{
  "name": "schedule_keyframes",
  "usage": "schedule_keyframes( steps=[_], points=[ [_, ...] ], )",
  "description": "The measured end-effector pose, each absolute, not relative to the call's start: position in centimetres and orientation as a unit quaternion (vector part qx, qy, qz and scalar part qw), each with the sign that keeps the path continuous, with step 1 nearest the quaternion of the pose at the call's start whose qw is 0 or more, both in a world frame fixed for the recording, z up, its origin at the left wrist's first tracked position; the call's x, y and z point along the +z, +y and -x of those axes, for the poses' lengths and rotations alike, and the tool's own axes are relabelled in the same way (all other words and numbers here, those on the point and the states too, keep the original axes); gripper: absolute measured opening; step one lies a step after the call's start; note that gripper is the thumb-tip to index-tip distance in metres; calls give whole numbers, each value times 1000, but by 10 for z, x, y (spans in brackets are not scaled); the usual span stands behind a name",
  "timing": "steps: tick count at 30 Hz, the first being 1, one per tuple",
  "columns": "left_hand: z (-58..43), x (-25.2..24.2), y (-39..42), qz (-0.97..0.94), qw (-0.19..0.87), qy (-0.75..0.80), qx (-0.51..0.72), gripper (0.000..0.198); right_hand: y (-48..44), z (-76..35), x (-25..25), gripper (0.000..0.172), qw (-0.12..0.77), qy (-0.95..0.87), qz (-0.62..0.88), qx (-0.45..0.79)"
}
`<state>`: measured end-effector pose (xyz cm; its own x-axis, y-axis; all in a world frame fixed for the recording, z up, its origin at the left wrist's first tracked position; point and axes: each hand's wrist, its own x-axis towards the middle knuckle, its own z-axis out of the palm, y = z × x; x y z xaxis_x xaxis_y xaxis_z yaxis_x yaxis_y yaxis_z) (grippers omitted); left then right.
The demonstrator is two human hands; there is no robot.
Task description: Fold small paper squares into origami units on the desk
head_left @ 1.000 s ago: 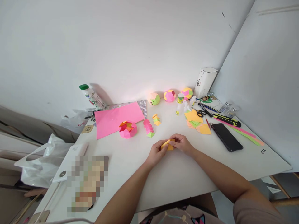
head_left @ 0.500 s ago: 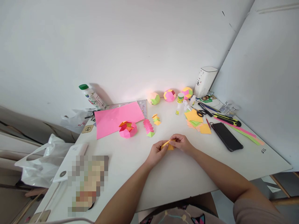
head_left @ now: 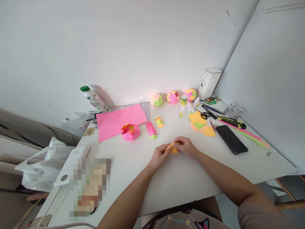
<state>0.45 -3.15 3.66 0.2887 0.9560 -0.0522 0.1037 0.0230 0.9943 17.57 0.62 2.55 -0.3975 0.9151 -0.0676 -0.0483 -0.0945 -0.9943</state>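
Between my two hands is a small piece of folded orange paper (head_left: pixel 174 150), creased and partly covered by fingers. My left hand (head_left: pixel 162 155) pinches its left side, thumb on top. My right hand (head_left: pixel 186 147) grips its upper right part with thumb and fingers. Beyond the hands lie a row of folded pink paper pieces (head_left: pixel 151 128) ending in a green one, and a short row of orange and green pieces (head_left: pixel 159 122). Left of these sits an open pink paper ball (head_left: pixel 130 135) with orange inside.
A large pink sheet (head_left: pixel 114 119) covers a ruler at the back left. Three finished paper balls (head_left: pixel 173 97) line the wall. To the right are loose paper squares (head_left: pixel 198 118), scissors (head_left: pixel 205 116), a cutter (head_left: pixel 234 123) and a black phone (head_left: pixel 232 140). A green-capped bottle (head_left: pixel 94 99) leans at the left.
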Motion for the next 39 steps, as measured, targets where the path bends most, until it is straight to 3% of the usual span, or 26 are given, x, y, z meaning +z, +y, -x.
schedule_keyframes(
  steps=[21,30,34,39],
  points=[
    [-3,29,-30,-549,577,466,385,33,1,-174,28,21,386,-623,384,562],
    [-6,25,-25,-471,623,458,424,40,-1,-173,28,17,412,-613,396,545],
    [-6,28,-25,-476,622,459,420,39,-1,-173,27,20,386,-652,417,502],
    [-7,29,-25,-444,607,483,448,41,0,-173,26,25,371,-608,438,549]
  ],
)
